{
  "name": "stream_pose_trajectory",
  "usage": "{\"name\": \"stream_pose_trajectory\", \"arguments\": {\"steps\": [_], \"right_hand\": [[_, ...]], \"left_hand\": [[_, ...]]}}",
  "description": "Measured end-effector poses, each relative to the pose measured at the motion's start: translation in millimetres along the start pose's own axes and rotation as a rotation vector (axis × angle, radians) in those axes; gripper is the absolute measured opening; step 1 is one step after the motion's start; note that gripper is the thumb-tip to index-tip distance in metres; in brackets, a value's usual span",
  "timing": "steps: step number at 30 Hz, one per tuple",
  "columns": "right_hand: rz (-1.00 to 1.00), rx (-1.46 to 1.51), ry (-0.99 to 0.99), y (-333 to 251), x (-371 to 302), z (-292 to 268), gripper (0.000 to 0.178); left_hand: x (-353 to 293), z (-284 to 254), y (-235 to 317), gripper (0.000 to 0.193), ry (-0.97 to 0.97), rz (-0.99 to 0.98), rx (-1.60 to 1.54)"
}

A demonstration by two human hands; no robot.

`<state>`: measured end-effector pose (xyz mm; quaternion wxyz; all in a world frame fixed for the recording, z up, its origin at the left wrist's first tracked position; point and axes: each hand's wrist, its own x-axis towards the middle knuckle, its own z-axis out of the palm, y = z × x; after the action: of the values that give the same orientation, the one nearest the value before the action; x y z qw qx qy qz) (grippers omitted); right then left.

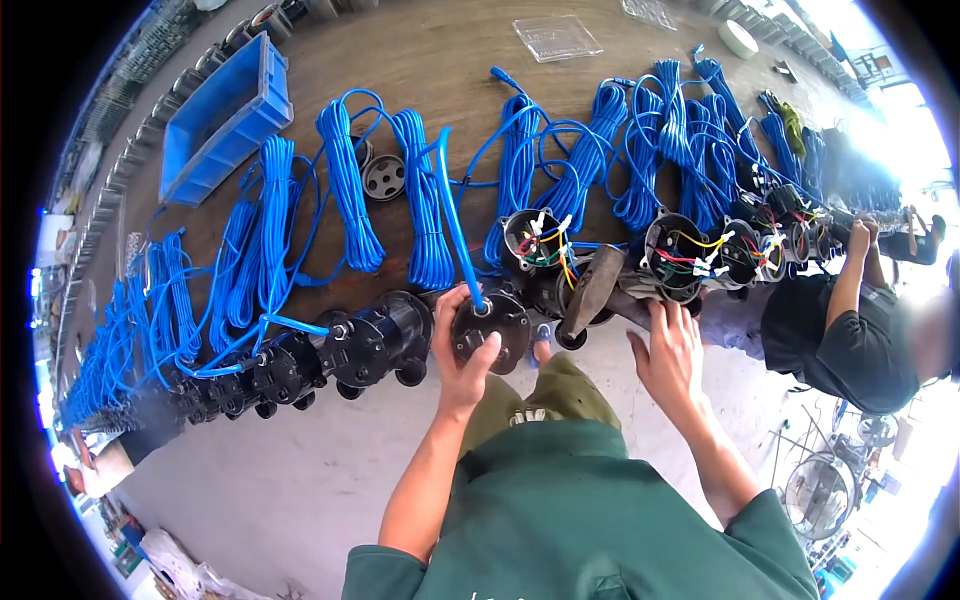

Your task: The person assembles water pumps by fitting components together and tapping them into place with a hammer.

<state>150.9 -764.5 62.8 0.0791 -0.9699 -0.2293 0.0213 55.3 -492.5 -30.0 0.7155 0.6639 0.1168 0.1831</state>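
Observation:
My left hand is closed around a round black cover at the table's near edge, its thumb pressed on the face. A thick blue cable rises from a fitting in that cover. To the right, a hammer with a worn brown-grey head lies slanted across the edge of the black housings. My right hand has its fingers over the hammer's dark handle, and the palm side is hidden. Just beyond that hand stands an open black housing with red, yellow and green wires and white connectors.
Closed black housings line the edge leftward; another open wired housing stands between my hands. Bundled blue cables cover the table. A blue crate sits far left, a clear tray at the back. A co-worker is at right.

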Motion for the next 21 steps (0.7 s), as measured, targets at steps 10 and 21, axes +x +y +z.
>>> {"name": "stream_pose_trajectory", "arguments": {"steps": [10, 21], "right_hand": [[0.066, 0.793, -0.348, -37, 6, -102, 0.016], [0.0, 0.723, -0.33, -82, 11, -106, 0.026]], "left_hand": [[-2, -8, 9, 0.057, -0.015, -0.097, -0.011], [-2, -6, 14, 0.077, 0.059, 0.124, 0.069]]}}
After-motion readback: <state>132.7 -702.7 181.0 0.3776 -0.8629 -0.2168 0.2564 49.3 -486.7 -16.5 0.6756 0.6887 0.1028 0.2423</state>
